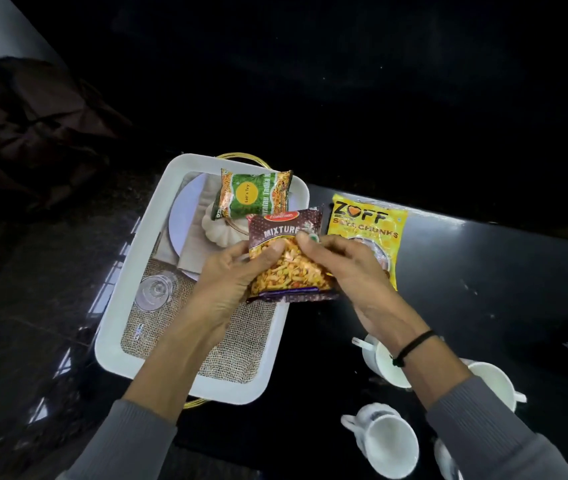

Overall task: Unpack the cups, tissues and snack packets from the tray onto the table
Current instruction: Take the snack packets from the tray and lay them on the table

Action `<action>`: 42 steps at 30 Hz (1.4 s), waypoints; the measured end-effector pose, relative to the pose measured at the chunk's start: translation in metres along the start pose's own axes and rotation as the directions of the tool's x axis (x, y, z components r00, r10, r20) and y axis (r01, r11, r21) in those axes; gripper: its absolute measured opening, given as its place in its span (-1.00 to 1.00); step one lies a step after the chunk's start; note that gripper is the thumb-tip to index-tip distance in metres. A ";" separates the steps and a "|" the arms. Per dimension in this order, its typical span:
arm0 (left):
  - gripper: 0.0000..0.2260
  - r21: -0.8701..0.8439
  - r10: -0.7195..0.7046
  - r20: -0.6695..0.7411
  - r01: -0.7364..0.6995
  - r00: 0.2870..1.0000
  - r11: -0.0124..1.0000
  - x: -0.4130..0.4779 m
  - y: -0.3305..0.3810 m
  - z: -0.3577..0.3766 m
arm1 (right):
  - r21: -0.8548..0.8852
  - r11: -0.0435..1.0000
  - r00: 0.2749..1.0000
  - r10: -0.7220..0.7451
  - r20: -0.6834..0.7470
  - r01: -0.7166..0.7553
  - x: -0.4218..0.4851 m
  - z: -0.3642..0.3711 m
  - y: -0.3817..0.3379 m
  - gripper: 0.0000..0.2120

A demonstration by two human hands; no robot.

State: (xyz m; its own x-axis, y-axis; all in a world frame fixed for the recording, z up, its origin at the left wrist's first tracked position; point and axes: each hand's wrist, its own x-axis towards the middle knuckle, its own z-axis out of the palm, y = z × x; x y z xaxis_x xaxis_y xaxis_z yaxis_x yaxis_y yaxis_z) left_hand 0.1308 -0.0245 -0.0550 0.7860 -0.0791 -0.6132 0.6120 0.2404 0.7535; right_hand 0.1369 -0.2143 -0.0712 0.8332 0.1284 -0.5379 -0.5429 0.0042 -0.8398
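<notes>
A white tray (pixel 126 282) with a printed liner sits on the black table (pixel 483 271) at centre left. Both hands hold a brown "Mixture" snack packet (pixel 289 258) above the tray's right edge: my left hand (pixel 230 282) grips its left side, my right hand (pixel 355 271) its right side. A green snack packet (pixel 254 195) lies at the tray's far end. A yellow "Zoff" soya chunks packet (pixel 369 226) lies flat on the table just right of the tray. White cups (pixel 389 445) stand on the table at lower right, partly hidden by my right forearm.
A dark brown cloth or bag (pixel 40 133) lies at the far left. A gold wire rim (pixel 237 157) shows behind the tray's far edge. A glossy dark floor (pixel 16 306) lies left of the tray. The table's far part is very dark.
</notes>
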 end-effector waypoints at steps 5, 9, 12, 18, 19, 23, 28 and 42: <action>-0.80 0.107 0.026 -0.066 -0.019 0.997 0.994 0.007 0.001 0.032 | 0.183 0.964 0.979 0.203 -0.027 -0.195 -0.008 -0.009 -0.007 -0.31; -0.75 0.147 -0.005 0.005 0.004 1.000 0.989 0.008 0.003 0.054 | 0.176 0.974 0.983 0.161 -0.087 -0.144 -0.014 -0.028 -0.014 -0.54; -0.76 0.198 -0.026 0.033 0.019 0.999 0.980 0.012 0.005 0.070 | 0.235 0.970 0.977 0.105 -0.183 -0.061 -0.017 -0.055 -0.021 -0.64; -0.70 0.329 -0.016 0.092 -0.015 0.996 0.944 0.022 0.000 0.113 | 0.199 0.978 0.954 0.110 -0.279 -0.055 -0.033 -0.092 -0.014 -0.60; -0.68 0.344 -0.029 0.101 -0.008 0.995 0.939 0.024 -0.003 0.120 | 0.188 0.981 0.957 0.101 -0.273 -0.050 -0.035 -0.098 -0.011 -0.60; -0.65 0.413 -0.058 0.120 0.003 0.991 0.911 0.030 -0.016 0.145 | 0.217 0.976 0.934 0.080 -0.349 -0.003 -0.041 -0.130 -0.001 -0.61; -0.81 0.762 0.170 0.134 -0.211 0.976 0.612 0.038 -0.029 0.157 | 0.175 0.984 0.872 0.122 -0.473 -0.043 -0.036 -0.165 0.024 -0.64; -0.48 0.936 0.168 0.351 -0.340 0.921 -0.092 0.062 -0.065 0.143 | -0.853 0.518 0.913 -0.316 -0.257 -0.061 -0.041 -0.150 0.039 -0.52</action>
State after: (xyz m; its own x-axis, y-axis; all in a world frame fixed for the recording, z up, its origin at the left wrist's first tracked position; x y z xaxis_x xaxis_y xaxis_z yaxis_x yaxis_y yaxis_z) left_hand 0.1524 -0.1832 -0.1081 0.8576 -0.3724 -0.3548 -0.2414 -0.9005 0.3617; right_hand 0.0977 -0.3678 -0.0929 0.9597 -0.1391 -0.2442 -0.2418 -0.8515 -0.4653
